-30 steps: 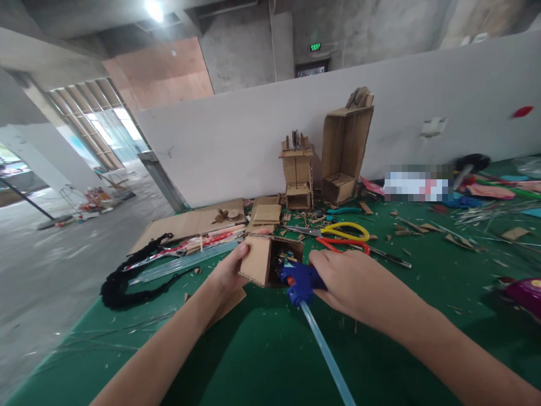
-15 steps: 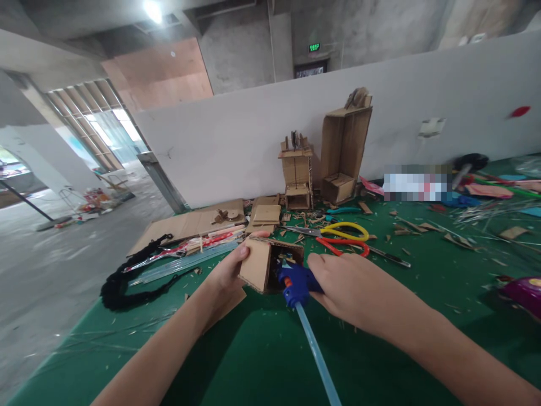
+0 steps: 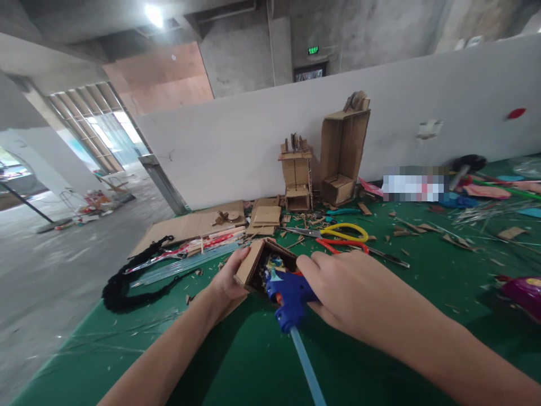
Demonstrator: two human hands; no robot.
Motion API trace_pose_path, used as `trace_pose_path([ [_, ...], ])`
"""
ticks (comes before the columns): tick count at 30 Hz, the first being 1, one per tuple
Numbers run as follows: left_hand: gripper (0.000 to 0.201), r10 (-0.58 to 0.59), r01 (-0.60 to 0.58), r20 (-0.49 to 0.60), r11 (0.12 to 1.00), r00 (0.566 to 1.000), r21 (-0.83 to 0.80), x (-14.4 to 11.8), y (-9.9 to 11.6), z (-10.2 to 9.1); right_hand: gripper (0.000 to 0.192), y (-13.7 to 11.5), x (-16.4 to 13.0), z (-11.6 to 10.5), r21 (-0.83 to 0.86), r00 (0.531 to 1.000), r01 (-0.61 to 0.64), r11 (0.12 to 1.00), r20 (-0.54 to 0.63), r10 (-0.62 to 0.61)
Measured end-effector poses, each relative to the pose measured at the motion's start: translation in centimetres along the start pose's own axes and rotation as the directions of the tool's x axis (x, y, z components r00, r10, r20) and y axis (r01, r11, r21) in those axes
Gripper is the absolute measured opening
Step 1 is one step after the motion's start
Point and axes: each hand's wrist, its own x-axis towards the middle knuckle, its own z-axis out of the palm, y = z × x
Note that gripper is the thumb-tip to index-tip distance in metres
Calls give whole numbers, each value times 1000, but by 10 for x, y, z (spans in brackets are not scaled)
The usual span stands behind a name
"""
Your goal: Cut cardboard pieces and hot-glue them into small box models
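Left hand (image 3: 228, 282): showing bare, wearing no glove or ring.
Right hand (image 3: 346, 287): showing bare likewise.
Forearms: showing no sleeves, no watch.

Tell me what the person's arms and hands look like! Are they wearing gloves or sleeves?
No gloves and no sleeves that show. Both forearms are bare all the way to the bottom edge of the picture. The left hand and the right hand are bare too, with no rings, watch or bracelets in view. The fingernails look short and plain, with no polish that can be made out.

Bright ceiling lamp (image 3: 154, 12) glares; edges bend, slightly soft.
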Motion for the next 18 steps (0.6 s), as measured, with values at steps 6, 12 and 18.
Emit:
trace_pose_path([
  [6, 39, -107, 101, -82, 992, 991, -71, 1, -1, -2, 24, -12, 3, -10, -83, 998, -34, 996, 46, 38],
  [12, 48, -195, 195, -4, 980, 981, -28, 1, -5, -8, 34, -14, 11, -15, -67, 997, -10, 998, 71, 15],
  [18, 45, -132, 132, 1, 991, 991, 36, 0, -4, -3, 36, -15, 19, -24, 5, 983, -11, 1000, 182, 10],
])
